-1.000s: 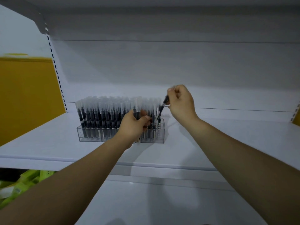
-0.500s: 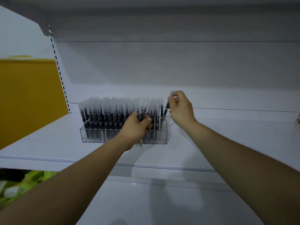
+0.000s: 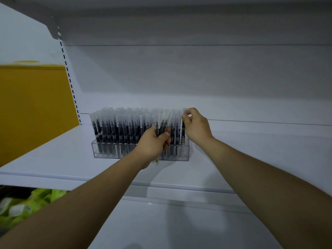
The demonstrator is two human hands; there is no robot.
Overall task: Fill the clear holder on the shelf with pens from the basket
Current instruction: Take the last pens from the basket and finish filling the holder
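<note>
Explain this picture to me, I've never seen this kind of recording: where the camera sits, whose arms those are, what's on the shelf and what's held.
There is no machine here: a person wears one wide-angle camera on the head, so you look forward and down along their bare arms. A white shelf carries a clear holder packed with upright pens. The left hand grips a small bundle of pens in front of it. The right hand pinches the top of one pen at the holder's right end. Below left lie yellow-green packets.
</note>
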